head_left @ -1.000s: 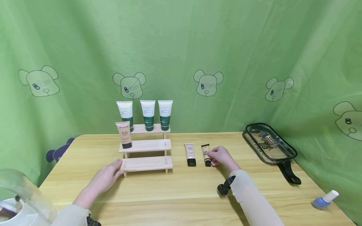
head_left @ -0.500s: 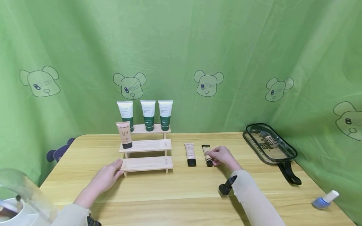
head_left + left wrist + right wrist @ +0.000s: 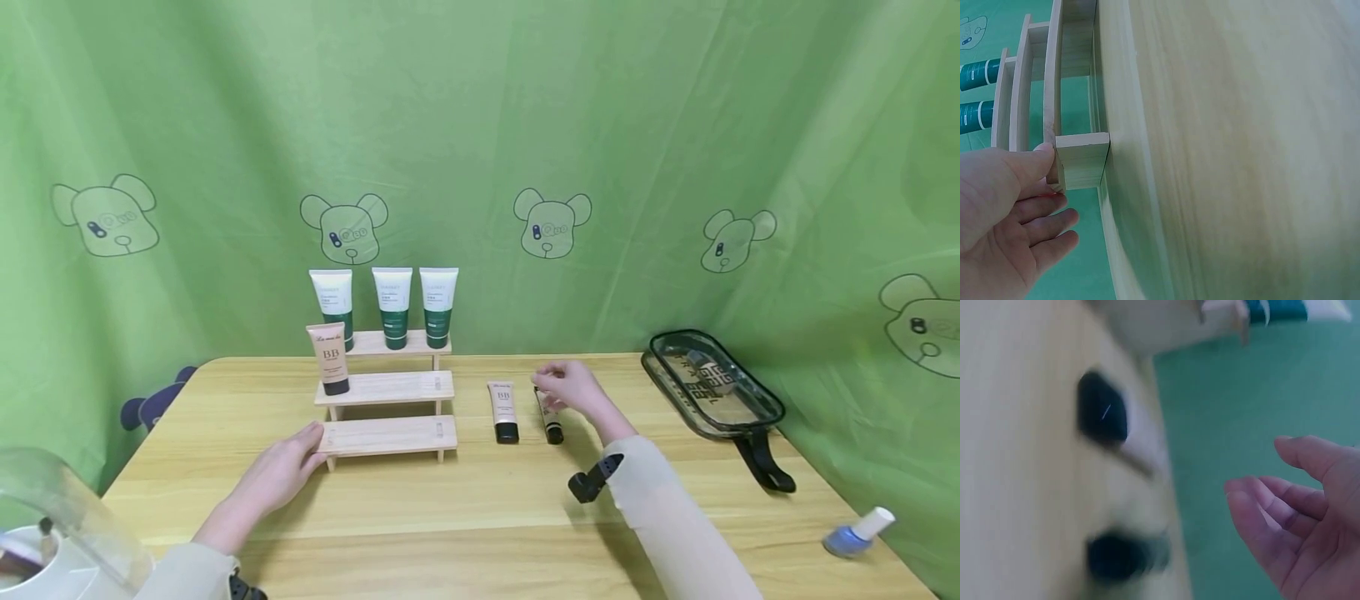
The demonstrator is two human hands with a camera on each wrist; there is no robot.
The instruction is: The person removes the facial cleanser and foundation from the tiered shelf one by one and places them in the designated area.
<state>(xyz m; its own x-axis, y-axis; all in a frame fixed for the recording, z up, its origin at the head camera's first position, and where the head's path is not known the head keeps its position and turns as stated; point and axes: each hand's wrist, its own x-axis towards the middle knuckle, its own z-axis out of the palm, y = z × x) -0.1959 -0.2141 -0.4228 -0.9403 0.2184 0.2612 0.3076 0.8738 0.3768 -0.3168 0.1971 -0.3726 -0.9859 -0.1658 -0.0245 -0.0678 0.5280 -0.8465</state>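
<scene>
My left hand (image 3: 277,468) pinches the left end of the lowest step of a three-tier wooden display stand (image 3: 386,435); in the left wrist view its thumb (image 3: 1038,161) lies on the board's end. My right hand (image 3: 576,390) hovers over a small beige tube with a black cap (image 3: 554,433), partly hiding it. Seen from the right wrist, thumb and fingers (image 3: 1247,515) stand apart with nothing between them. Left of that tube, a pink BB cream tube (image 3: 504,407) lies on the table. Another BB cream tube (image 3: 328,357) stands upright on the middle step's left end.
Three white-and-green tubes (image 3: 394,308) stand on the top step. A clear black-edged pouch (image 3: 712,383) lies at the right, with a blue nail polish bottle (image 3: 851,537) nearer the front. A transparent domed container (image 3: 67,533) holding brushes stands at the front left.
My right hand has let go of the small beige tube, after turning it slightly, and has risen up and to the left. The left hand stays on the stand.
</scene>
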